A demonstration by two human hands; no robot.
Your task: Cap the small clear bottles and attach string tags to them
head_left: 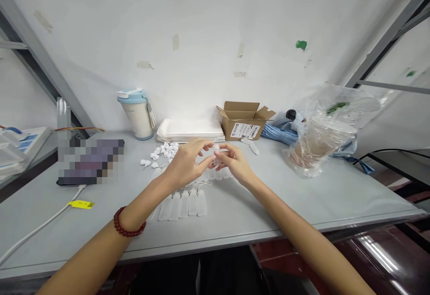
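Note:
Raised just above the table, a small translucent plastic bottle (217,150) stands upright between my two hands. My right hand (236,162) pinches it with thumb and fingers. From the other side my left hand (188,162) closes around its top, thumb and fingertips at the cap. Below my hands, a row of similar bottles (184,205) with thin loop straps lies on the table, and more bottles (218,174) lie partly hidden behind my right hand. A pile of small white caps (164,150) is just beyond my left hand.
Along the wall are a cream and blue tumbler (137,113), a stack of white envelopes (190,130), and an open cardboard box (244,122). A plastic-wrapped container (322,140) and a folded blue umbrella (280,133) sit right. A phone (89,162) with a white cable (43,227) lies left.

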